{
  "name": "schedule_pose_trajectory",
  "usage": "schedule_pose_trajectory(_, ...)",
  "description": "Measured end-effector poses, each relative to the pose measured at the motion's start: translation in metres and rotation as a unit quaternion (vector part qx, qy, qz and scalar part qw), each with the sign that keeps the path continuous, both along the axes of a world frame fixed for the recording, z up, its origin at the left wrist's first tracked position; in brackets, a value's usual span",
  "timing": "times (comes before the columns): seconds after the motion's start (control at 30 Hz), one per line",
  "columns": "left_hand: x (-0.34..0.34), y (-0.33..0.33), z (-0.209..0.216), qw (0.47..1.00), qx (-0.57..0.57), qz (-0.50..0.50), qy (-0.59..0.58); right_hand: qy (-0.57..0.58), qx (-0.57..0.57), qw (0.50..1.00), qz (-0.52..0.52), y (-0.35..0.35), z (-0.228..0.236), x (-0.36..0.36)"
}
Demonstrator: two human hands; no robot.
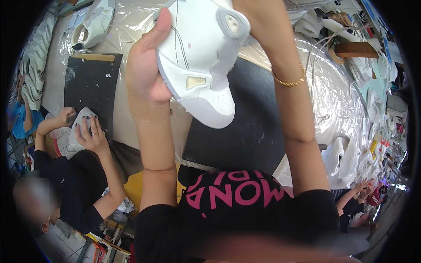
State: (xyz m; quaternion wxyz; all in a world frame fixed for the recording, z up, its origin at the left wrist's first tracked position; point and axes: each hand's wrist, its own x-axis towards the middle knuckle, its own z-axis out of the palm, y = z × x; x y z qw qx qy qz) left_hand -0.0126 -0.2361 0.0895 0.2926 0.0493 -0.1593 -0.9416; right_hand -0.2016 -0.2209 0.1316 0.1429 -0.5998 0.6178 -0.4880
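A white and pale grey shoe upper (197, 52) is held up in front of me, its rounded toe pointing down and toward me. My left hand (151, 61) grips its left side; the thumb stretches up along the edge, and the other fingers are hidden behind the upper. At the top edge, my right hand (258, 19) is against the upper's right side. Its fingers are out of sight behind the upper or beyond the picture. A gold bracelet (289, 80) circles my right wrist. Below the upper lies a black mat (245, 118).
Clear plastic sheeting (335, 105) covers the table. At left, a co-worker's hands (90, 133) handle another white upper (79, 144) beside a second black board (90, 87). Another upper (94, 26) lies at the far left. White uppers (342, 155) stand at right, near a brown block (357, 49).
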Motion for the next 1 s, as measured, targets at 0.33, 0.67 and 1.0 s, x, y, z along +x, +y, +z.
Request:
schedule_pose_trajectory(0.33, -0.009, -0.005, -0.013, 0.989, 0.084, -0.069, 0.099, 0.033, 0.038, 0.999, 0.012, -0.011, -0.003, -0.003)
schedule_pose_trajectory(0.67, -0.002, 0.068, 0.079, 0.973, -0.068, 0.221, 0.023, 0.033, -0.098, 0.976, 0.192, -0.013, 0.085, 0.008)
schedule_pose_trajectory(1.0, 0.026, 0.139, 0.127, 0.971, -0.031, 0.235, 0.021, -0.074, -0.046, 0.966, 0.244, 0.075, 0.129, 0.04)
